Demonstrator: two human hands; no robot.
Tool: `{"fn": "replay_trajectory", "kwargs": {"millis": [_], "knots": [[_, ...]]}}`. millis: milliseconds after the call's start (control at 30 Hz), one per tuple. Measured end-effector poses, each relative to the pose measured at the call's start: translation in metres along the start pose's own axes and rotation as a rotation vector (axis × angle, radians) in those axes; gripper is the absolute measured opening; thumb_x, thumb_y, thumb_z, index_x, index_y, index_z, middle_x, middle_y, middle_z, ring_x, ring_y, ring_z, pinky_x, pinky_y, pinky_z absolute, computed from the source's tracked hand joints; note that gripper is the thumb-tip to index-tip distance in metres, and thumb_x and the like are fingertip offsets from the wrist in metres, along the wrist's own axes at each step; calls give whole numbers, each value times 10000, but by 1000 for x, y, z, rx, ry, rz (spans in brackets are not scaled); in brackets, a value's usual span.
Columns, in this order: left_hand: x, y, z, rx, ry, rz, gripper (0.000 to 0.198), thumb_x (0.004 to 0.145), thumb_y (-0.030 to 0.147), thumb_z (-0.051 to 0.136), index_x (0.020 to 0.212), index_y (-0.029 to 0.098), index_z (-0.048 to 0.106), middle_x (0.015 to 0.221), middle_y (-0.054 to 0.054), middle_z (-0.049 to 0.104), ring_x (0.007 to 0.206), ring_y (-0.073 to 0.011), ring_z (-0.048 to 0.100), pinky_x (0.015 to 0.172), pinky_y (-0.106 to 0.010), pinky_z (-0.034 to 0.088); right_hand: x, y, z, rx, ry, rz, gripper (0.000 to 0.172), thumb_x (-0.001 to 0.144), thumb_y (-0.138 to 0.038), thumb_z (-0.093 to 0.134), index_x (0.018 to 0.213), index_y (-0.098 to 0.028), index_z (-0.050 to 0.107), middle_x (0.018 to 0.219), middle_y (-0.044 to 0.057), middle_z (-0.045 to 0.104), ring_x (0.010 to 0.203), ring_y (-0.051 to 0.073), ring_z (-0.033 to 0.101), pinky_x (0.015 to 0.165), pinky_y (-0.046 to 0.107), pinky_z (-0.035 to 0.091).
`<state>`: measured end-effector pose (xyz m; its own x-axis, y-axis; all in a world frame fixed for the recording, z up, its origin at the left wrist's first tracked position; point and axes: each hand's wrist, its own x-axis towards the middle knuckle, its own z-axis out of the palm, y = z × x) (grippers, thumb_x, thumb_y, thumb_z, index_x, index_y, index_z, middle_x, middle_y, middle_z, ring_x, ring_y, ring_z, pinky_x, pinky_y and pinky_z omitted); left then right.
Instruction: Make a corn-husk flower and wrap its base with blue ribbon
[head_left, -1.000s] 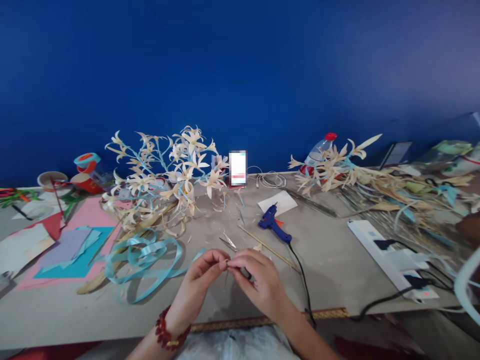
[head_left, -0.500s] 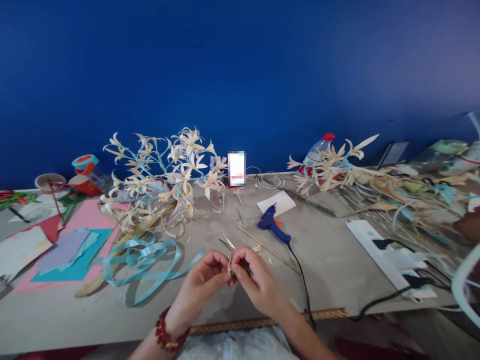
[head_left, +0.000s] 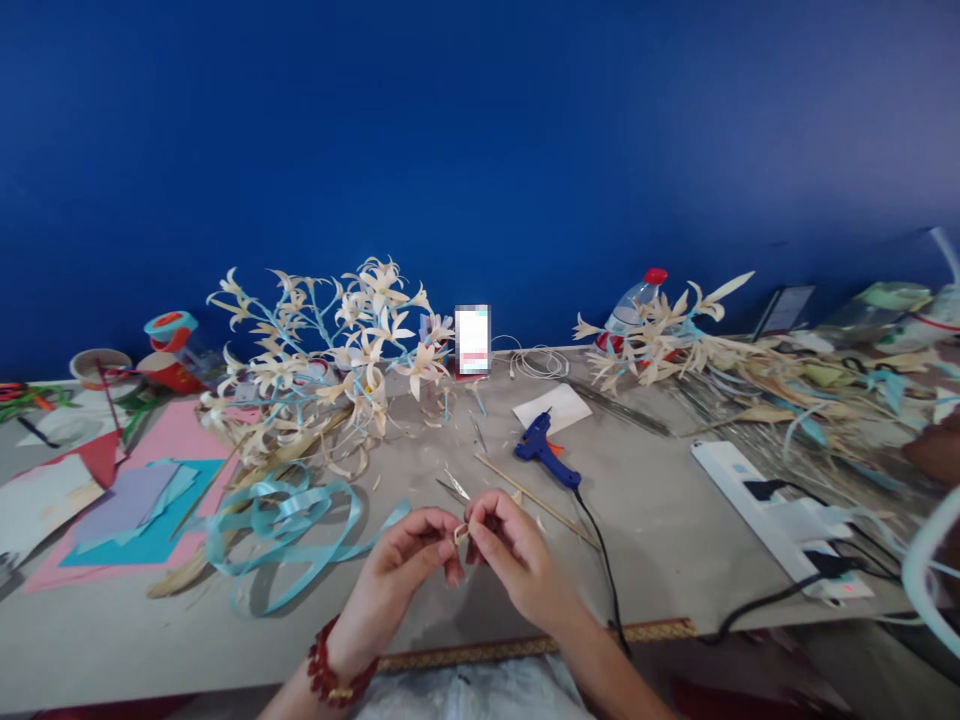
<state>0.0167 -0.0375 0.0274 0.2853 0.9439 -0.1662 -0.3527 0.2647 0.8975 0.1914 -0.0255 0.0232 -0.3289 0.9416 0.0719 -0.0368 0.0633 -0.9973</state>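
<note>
Between my fingertips is a small curled piece of pale husk-like material (head_left: pixel 461 535), bent into a loop. My left hand (head_left: pixel 411 560) pinches its left side and my right hand (head_left: pixel 510 555) pinches the right. Just beyond my fingers lie small scissors (head_left: pixel 454 484), their handles hidden by my hands. A thin wooden stick (head_left: pixel 536 498) rests to the right of them, and a blue glue gun (head_left: pixel 547 450) with a black cord lies further right. Left of my hands is a loose coil of light blue ribbon (head_left: pixel 300 530).
Branches of pale handmade flowers (head_left: pixel 367 340) stand at back left, with another bunch (head_left: pixel 667 335) at back right. A white power strip (head_left: pixel 772 520) lies at right. Coloured paper sheets (head_left: pixel 142 520) cover the left side. A lit phone (head_left: pixel 473 340) stands against the blue wall.
The pale piece between my fingers has turned and now shows as an open loop. My fingertips have shifted slightly; the things on the table stay put.
</note>
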Motion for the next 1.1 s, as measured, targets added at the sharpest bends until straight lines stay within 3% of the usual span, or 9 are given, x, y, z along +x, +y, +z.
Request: {"fn": "replay_trajectory", "kwargs": {"millis": [333, 700, 1100], "knots": [[1, -4, 3, 127, 90, 116, 124, 859, 273, 657, 882, 166, 715, 690, -6, 645, 622, -140, 601, 677, -276, 482, 2, 4, 2, 133, -9, 46, 284, 952, -477, 532, 877, -204, 504, 704, -29, 530, 620, 124, 531, 608, 262, 433], [1, 3, 10, 121, 17, 33, 179, 793, 304, 743, 805, 160, 638, 677, -4, 643, 605, -134, 608, 628, -258, 482, -1, 1, 3, 130, 17, 78, 303, 930, -503, 558, 876, -207, 518, 749, -26, 526, 644, 123, 558, 608, 251, 485], [2, 0, 8, 8, -55, 41, 113, 865, 254, 672, 850, 160, 611, 768, -19, 643, 670, -130, 614, 687, -265, 476, -1, -1, -1, 78, 18, 18, 241, 975, -445, 497, 905, -215, 499, 785, -14, 535, 669, 131, 571, 631, 262, 477]]}}
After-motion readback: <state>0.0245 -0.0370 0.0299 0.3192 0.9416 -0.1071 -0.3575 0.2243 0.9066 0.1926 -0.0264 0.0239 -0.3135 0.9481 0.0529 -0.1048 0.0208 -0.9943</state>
